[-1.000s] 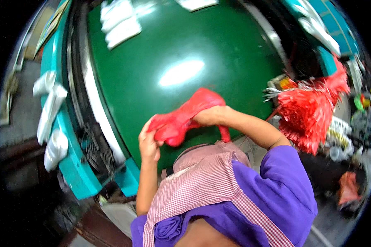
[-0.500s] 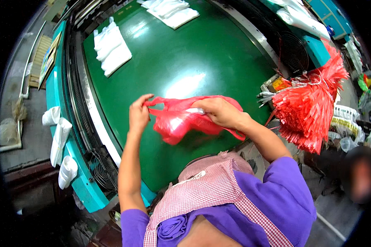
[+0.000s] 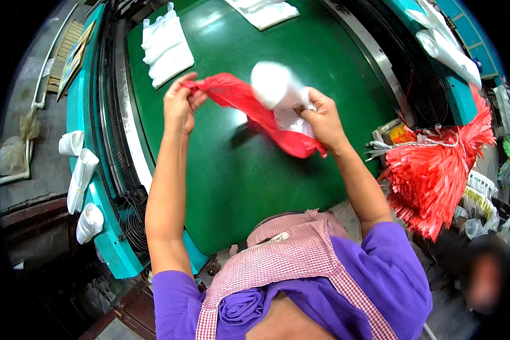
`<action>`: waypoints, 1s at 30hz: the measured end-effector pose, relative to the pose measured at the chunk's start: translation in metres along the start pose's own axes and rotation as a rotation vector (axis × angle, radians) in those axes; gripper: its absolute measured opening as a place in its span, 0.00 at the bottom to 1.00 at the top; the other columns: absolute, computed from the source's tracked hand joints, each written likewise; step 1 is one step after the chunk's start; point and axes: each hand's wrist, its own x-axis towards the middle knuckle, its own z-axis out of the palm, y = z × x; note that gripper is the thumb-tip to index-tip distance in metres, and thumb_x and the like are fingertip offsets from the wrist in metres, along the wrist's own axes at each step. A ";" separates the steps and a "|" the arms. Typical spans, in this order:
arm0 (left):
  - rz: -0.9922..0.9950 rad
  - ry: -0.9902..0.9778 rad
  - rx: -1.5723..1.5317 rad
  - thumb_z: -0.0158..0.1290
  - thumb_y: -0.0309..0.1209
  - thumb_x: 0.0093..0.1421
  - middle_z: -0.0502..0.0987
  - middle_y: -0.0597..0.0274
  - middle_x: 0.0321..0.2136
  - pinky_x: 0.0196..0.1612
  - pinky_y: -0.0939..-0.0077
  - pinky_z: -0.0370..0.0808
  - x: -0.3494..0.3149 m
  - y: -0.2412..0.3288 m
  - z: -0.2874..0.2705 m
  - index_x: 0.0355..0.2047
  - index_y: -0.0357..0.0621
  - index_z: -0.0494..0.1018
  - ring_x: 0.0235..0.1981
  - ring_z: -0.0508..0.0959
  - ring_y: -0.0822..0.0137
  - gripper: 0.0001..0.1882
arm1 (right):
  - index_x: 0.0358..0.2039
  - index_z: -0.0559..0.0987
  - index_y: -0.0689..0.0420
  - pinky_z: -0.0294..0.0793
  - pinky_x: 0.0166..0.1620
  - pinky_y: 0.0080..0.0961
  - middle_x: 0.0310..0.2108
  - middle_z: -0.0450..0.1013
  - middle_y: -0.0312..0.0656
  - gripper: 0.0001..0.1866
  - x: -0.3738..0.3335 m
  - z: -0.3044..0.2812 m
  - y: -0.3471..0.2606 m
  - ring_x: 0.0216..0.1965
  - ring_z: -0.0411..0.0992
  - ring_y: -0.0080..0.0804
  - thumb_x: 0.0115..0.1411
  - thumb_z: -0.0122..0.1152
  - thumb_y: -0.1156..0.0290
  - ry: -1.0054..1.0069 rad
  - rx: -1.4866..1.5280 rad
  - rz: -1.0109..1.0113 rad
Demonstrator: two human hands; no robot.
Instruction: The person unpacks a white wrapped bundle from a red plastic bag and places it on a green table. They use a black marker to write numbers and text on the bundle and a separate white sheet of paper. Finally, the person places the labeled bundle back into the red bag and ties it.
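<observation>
A red plastic bag (image 3: 232,93) is stretched slantwise over the green tabletop (image 3: 238,204). My left hand (image 3: 180,106) pinches its upper left end between closed fingers. My right hand (image 3: 325,120) is closed on a white plastic bag bundle (image 3: 293,120), whose far end is blurred by motion. This bundle lies across the red bag's right part and hides some of it. Whether the right fingers also grip the red bag's edge, I cannot tell.
Folded white bags (image 3: 169,51) lie at the table's far left, and another white stack (image 3: 263,12) at its far edge. Rolled white bags (image 3: 82,181) rest on the left teal rail. To the right hangs a large bunch of red plastic strips (image 3: 425,181); a person (image 3: 484,277) is at lower right.
The white bundle has come out into view in my right hand, which has risen. The red bag, earlier bunched around that hand, now stretches slantwise, and my left hand has moved up and left.
</observation>
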 end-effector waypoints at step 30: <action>0.239 0.279 0.450 0.58 0.31 0.59 0.61 0.54 0.60 0.58 0.65 0.65 -0.132 -0.068 -0.039 0.54 0.46 0.72 0.56 0.68 0.57 0.22 | 0.65 0.49 0.61 0.70 0.58 0.41 0.56 0.63 0.58 0.42 -0.053 0.041 -0.009 0.56 0.67 0.47 0.46 0.43 0.84 -0.038 0.915 0.391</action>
